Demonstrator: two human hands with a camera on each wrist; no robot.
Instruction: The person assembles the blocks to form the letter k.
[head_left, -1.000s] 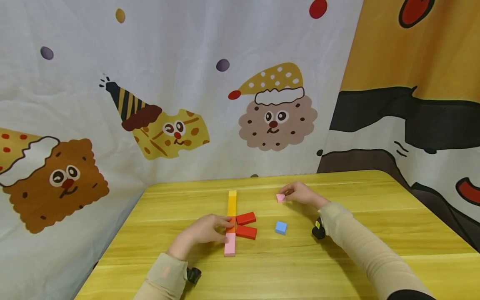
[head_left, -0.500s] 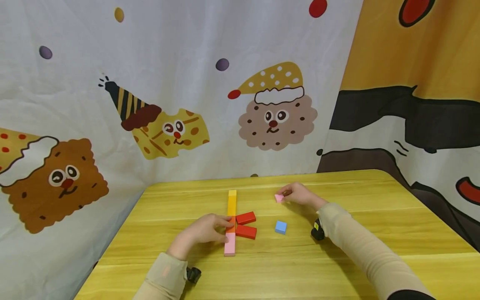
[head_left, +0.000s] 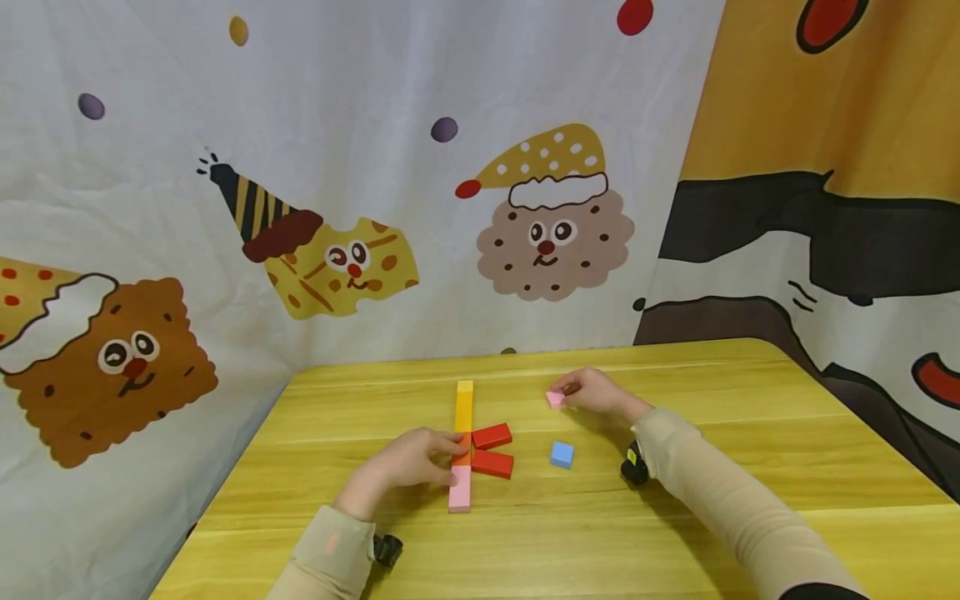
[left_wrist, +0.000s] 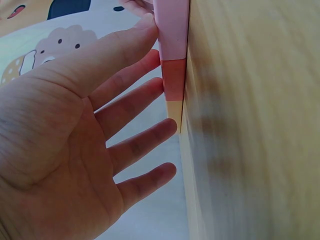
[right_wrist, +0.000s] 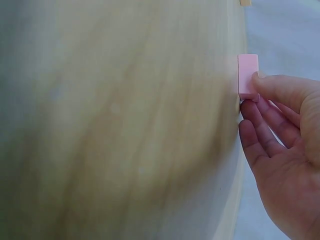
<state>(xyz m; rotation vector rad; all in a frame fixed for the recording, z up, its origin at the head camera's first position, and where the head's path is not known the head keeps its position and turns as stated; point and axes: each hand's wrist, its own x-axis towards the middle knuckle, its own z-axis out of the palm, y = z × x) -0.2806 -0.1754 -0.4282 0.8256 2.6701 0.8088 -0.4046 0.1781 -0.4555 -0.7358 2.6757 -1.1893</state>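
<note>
In the head view my left hand [head_left: 411, 457] rests beside a straight row of blocks. Its spread, nearly straight fingers touch the orange block [head_left: 461, 458] and the pink block [head_left: 460, 492] at the row's near end. A long yellow-orange block [head_left: 464, 412] and a pale yellow one [head_left: 465, 386] make up the far part. Against the row's right side, two red blocks [head_left: 492, 464] lie at a slant to each other. Over at the right, my right hand [head_left: 600, 392] pinches a small pink block [right_wrist: 247, 75] between thumb and fingers, at the tabletop.
A blue block [head_left: 562, 454] lies by itself between the red blocks and my right forearm. The wood-grain table [head_left: 585, 542] ends at a back edge close behind the right hand. Behind it hangs a cartoon-printed curtain [head_left: 420, 75].
My right hand has slid the small pink block slightly left and nearer to me. The left hand and the row of blocks have stayed where they were.
</note>
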